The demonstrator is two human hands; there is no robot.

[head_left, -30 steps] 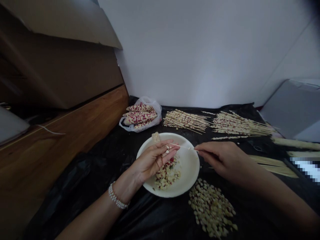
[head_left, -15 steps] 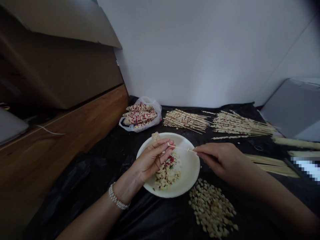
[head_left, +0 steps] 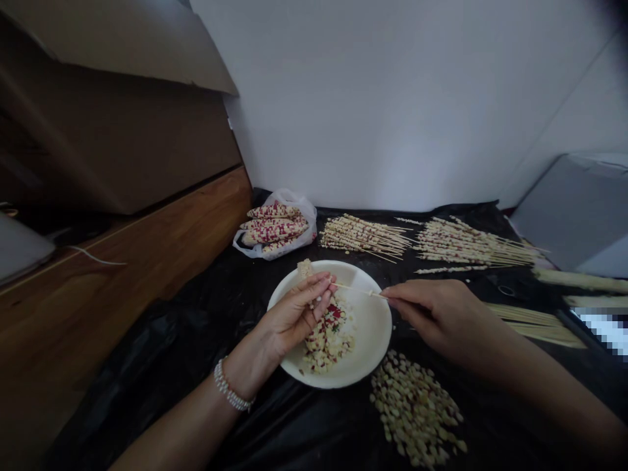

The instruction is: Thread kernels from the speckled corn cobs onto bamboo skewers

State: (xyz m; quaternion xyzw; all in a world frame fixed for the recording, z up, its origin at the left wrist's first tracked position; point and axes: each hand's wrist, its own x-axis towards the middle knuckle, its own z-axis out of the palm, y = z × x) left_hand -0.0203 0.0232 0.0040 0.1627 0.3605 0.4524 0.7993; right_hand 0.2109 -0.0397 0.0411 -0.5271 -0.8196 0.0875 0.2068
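Observation:
My right hand (head_left: 426,311) pinches a thin wooden skewer (head_left: 352,288) near its right end. One pale corn kernel (head_left: 370,294) sits on the skewer just ahead of those fingertips. At the skewer's other end, my left hand (head_left: 299,313) has thumb and finger closed around the tip on a kernel that the fingers mostly hide. More pale bits show in the left palm. Both hands are over or beside a white bowl (head_left: 375,337), which holds loose corn kernels (head_left: 328,343), cream and dark red. A bare corncob (head_left: 305,267) rests at the bowl's far rim.
Speckled corncobs (head_left: 275,229) lie in a plastic bag behind the bowl. Two piles of kernel-threaded skewers (head_left: 366,235) (head_left: 456,242) lie at the back. Bare skewers (head_left: 537,325) are at right. A heap of kernels (head_left: 417,409) lies on black plastic sheeting (head_left: 196,353).
My left thumb and finger have closed further over the kernel at the skewer's tip, which showed more plainly before. My right hand has barely moved.

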